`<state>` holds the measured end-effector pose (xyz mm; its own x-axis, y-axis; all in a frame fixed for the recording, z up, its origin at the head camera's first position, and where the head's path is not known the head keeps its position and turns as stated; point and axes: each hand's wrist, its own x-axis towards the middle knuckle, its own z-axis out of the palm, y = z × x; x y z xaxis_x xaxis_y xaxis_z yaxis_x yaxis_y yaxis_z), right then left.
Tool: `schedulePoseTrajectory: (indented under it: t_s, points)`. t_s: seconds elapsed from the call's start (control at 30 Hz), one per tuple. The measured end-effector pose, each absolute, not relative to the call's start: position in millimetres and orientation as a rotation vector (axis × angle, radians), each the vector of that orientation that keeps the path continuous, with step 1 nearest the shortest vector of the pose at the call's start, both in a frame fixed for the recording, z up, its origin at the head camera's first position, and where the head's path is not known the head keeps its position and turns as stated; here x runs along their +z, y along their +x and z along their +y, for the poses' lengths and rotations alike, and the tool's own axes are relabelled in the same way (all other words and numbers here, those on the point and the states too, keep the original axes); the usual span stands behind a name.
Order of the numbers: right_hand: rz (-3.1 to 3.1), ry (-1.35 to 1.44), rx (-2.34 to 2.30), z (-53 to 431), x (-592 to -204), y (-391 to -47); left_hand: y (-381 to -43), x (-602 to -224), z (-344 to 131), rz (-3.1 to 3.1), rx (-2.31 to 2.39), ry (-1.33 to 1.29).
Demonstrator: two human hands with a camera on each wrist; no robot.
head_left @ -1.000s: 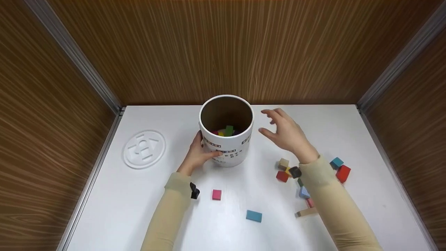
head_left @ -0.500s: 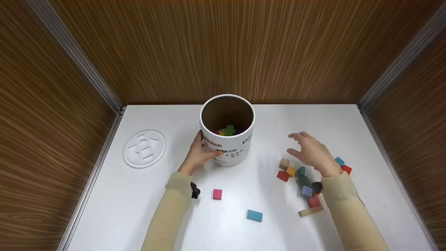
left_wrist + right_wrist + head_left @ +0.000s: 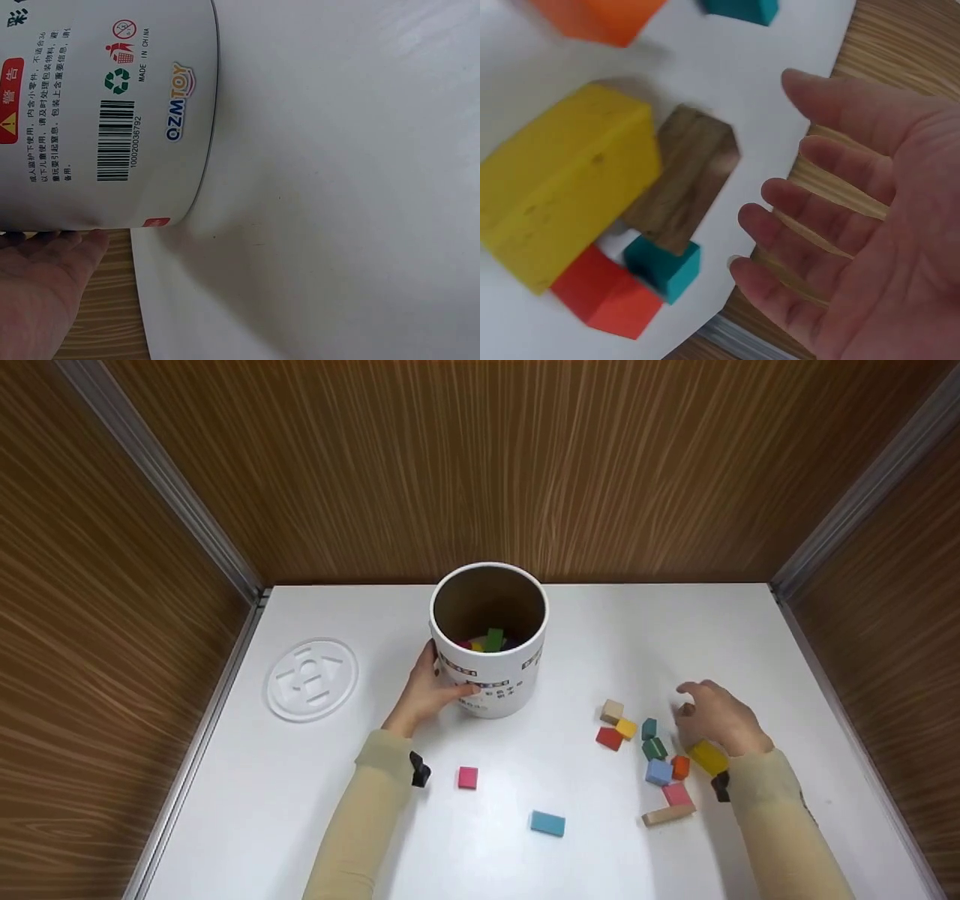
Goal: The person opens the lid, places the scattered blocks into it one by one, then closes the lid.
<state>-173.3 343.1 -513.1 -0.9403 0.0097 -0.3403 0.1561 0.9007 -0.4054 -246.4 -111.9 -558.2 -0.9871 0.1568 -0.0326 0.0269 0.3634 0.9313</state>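
My left hand (image 3: 425,694) holds the left side of a tall white canister (image 3: 499,690), its thumb across the printed front and its other fingers round the far side. Several coloured blocks, a green block (image 3: 493,640) among them, show inside. In the left wrist view the fingers (image 3: 75,251) lie along the printed canister (image 3: 157,90). My right hand (image 3: 720,718), with nothing in it, hovers over the blocks at the right. The right wrist view shows its relaxed fingers apart from a yellow block (image 3: 570,172), a brown wooden block (image 3: 686,176) and a red block (image 3: 607,296).
A round white lid (image 3: 311,679) lies at the left of the white table (image 3: 247,810). Nearer the front are a pink block (image 3: 467,778) and a blue block (image 3: 547,823). Several loose blocks, including a red block (image 3: 609,738) and a natural-wood block (image 3: 669,814), lie at the right.
My right hand has moved from beside the canister rightward and toward the front, over the loose blocks. The left hand and the canister stay in place.
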Motion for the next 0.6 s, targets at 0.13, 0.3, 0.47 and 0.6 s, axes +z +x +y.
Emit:
schedulePoseTrajectory:
  t_s: [0.13,0.3,0.47,0.6]
  points:
    - [2.736,0.145,-0.587,348,-519,-173,-247,-559,-112,2.495,1.702,0.169]
    - [2.743,0.164,-0.582,352,-525,-173,-247,-560,-112,2.498,1.699,0.185]
    - [2.774,0.098,-0.493,355,-530,-176,-247,-560,-112,2.503,1.700,0.208]
    - [2.775,0.047,-0.389,353,-531,-181,-247,-559,-112,2.488,1.711,0.195]
